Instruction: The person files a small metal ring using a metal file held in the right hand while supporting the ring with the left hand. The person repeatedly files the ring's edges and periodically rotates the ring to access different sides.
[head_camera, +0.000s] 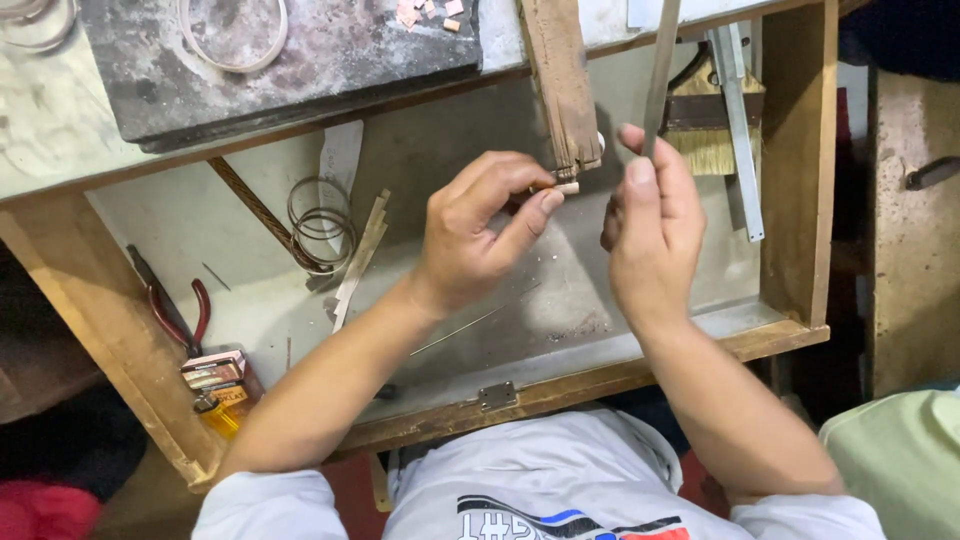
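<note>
My left hand pinches a small pale metal piece between thumb and fingers and presses it against the tip of a worn wooden bench peg that sticks out over the drawer. My right hand grips a long flat metal file, which runs up and away from my fingers, close to the right of the peg tip. Both hands hover above the open wooden drawer.
The drawer holds wire rings, red-handled pliers, a yellow lighter, thin metal strips, a bristle brush and a steel ruler. On the bench above lie a dark slab with a bangle and small copper bits.
</note>
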